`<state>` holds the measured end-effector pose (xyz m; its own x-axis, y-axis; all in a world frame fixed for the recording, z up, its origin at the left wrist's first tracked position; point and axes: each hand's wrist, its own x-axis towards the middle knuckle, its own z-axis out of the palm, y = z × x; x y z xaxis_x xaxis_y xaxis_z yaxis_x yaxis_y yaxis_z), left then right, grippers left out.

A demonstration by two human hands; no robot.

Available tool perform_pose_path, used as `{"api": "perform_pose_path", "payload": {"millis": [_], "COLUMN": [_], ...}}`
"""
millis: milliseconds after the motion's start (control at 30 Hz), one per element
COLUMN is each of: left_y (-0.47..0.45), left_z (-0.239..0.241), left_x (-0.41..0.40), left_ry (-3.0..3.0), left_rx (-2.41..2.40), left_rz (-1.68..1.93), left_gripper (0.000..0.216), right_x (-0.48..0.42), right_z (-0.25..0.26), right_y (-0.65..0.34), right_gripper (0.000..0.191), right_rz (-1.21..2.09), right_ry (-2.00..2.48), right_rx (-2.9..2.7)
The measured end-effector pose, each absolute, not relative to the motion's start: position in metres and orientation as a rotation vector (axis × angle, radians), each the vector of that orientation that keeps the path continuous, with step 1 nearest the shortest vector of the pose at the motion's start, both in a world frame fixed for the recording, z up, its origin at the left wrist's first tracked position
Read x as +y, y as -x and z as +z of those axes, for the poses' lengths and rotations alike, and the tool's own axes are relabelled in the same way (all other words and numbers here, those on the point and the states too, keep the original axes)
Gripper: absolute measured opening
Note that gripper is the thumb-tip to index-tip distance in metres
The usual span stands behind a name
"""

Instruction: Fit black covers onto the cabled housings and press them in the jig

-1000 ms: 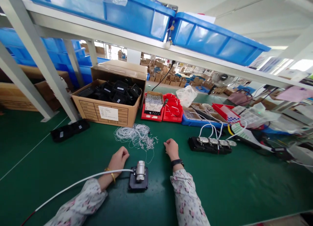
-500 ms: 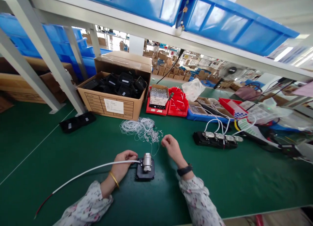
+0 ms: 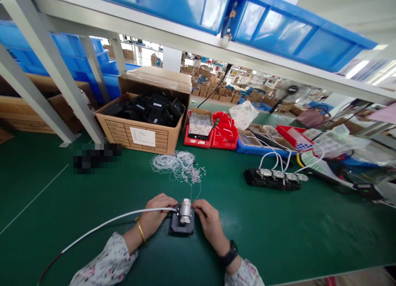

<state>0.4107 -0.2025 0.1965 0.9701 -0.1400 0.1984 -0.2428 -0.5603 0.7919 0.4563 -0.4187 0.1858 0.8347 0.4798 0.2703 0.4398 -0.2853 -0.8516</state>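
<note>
A small black block with a silver metal cylinder on top (image 3: 184,218) lies on the green table near me. A white cable (image 3: 102,225) runs from its left side toward the lower left. My left hand (image 3: 156,216) grips the block's left side where the cable enters. My right hand (image 3: 208,220) touches the block's right side, fingers curled, apparently pinching a thin white thread; what it holds is too small to be sure. Just beyond the block lies a tangle of thin white threads with small metal ends (image 3: 179,165).
An open cardboard box of black parts (image 3: 142,123) stands behind the threads. Red trays (image 3: 213,133) and a blue tray (image 3: 256,147) sit to its right. A row of similar black blocks with white cables (image 3: 272,178) lies at right. Metal shelf legs (image 3: 55,75) rise at left.
My right hand has come back from the thread pile to the right side of the black block. My left hand shifted up against the block's left side.
</note>
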Motion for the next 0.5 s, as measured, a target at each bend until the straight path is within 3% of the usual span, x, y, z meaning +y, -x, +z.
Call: {"api": "perform_pose_path", "payload": {"millis": [133,300,500], "left_y": [-0.397,-0.372,-0.368], "left_z": [0.189,0.187,0.2], "left_x": [-0.206,-0.206,-0.213], "left_ry": [-2.255,-2.286,-2.139], "left_rx": [-0.222,-0.219,-0.092], "left_rz": [0.161,-0.011,-0.232], "left_gripper": [0.029,0.063,0.09], "right_x": [-0.425,-0.432,-0.441], "right_z": [0.19,0.195,0.191], "right_y": [-0.451,-0.446,-0.503], "right_gripper": [0.017,0.019,0.03], "right_rz": [0.141,0.227,0.046], "right_ry": [1.846,1.815,2.23], "right_rx": [-0.638,-0.601,-0.405]}}
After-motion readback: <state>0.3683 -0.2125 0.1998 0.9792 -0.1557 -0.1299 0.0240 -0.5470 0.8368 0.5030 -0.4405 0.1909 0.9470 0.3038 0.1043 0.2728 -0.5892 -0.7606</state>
